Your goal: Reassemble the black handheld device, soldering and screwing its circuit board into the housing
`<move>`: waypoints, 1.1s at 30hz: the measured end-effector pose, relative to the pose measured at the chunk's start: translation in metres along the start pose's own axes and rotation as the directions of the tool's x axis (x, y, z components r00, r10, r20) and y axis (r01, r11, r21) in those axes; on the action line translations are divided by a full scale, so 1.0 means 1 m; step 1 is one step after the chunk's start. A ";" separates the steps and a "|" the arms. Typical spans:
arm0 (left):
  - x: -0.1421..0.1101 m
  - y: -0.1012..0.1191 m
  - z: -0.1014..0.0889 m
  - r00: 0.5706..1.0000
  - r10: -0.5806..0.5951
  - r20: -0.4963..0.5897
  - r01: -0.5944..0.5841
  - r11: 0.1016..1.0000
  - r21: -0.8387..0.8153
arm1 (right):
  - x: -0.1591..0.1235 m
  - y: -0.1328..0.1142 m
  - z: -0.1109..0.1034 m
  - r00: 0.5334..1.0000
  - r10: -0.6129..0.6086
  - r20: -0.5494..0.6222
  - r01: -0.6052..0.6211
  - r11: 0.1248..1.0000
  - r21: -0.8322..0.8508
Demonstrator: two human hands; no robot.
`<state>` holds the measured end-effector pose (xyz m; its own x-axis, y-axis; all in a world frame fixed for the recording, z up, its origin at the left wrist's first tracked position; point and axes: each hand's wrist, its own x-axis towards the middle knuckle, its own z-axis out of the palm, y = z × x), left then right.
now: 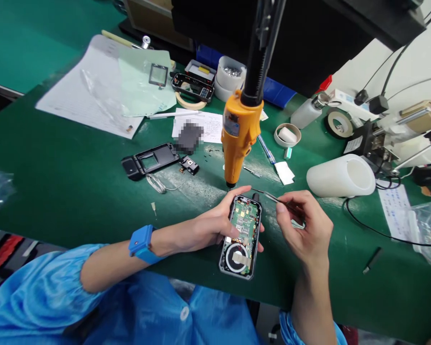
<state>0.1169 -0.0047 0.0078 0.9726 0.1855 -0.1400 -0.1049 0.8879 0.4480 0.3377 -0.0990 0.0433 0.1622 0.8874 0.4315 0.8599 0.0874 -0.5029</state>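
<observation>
My left hand (221,223) is closed around an opened handheld radio (249,225), its thumb over the exposed green circuit board. A round speaker with a strip of tape shows at the radio's lower end, and a stubby antenna juts from its top. My right hand (305,227) grips dark tweezers (282,201), whose tips point left, just above the radio's top end. Directly beyond the radio hangs an orange electric screwdriver (239,136), its bit end close to my left fingertips. Whether the tweezers hold anything is too small to tell.
A black housing (158,158), a small black module (189,165) and a coiled wire (156,183) lie left of the screwdriver. To the right are a white roll (341,176), a bottle (309,110) and tape rolls. Papers (93,81) cover the back left. A blade-like tool (372,260) lies at right.
</observation>
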 end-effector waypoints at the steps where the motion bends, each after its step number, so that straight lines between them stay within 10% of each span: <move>1: 0.000 0.000 0.000 1.000 0.002 -0.001 -0.002 1.000 -0.002 | 0.000 -0.003 0.000 0.999 -0.049 -0.001 0.049 0.999 -0.014; 7: -0.001 0.000 0.000 1.000 -0.015 -0.019 0.015 1.000 -0.009 | 0.000 -0.009 0.004 0.976 -0.216 0.022 0.217 0.975 -0.053; 33: 0.004 -0.012 -0.006 0.985 -0.012 -0.173 0.035 0.991 0.128 | -0.005 -0.013 0.008 0.973 -0.210 0.094 0.220 0.969 -0.111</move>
<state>0.1212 -0.0118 -0.0034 0.9233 0.2447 -0.2959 -0.0436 0.8324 0.5524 0.3223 -0.1007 0.0420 -0.0680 0.8878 0.4551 0.9227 0.2295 -0.3099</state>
